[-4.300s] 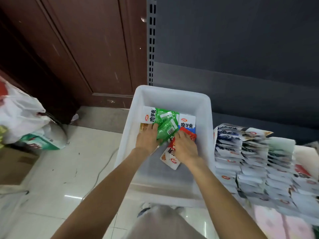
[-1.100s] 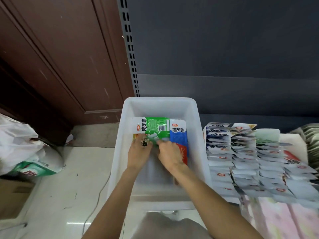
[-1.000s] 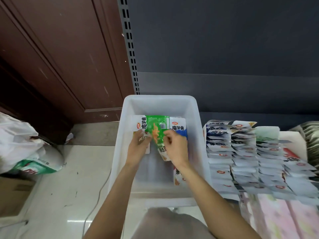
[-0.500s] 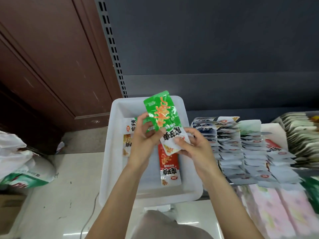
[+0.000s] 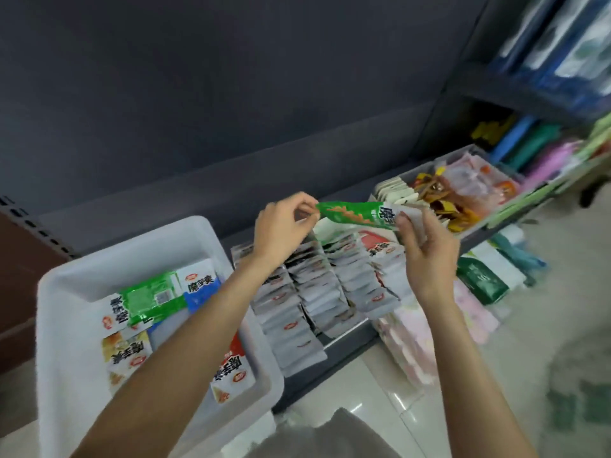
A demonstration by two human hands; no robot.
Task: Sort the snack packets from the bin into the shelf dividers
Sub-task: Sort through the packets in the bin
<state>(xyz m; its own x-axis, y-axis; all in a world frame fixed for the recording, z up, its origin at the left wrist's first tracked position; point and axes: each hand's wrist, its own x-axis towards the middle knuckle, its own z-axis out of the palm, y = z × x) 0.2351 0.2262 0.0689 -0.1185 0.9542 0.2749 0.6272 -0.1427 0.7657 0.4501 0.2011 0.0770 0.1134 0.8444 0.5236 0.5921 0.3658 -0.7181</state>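
A green snack packet hangs flat in the air above the shelf rows. My left hand pinches its left tip. My right hand grips its white right end. Below them, rows of grey and white packets stand in the shelf dividers. The white bin sits at the lower left. It holds a green packet, a blue one, a yellow one and a red one partly hidden by my left forearm.
A grey tray with orange and pink packets stands further right on the shelf. Pink packs and a dark green bag lie on the lower level. Blurred coloured goods fill shelves at the far right. Glossy tiled floor lies below.
Both hands carried the green packet up and to the right, from above the bin to above the shelf rows. The packet turned from upright to lying level. The view swung right.
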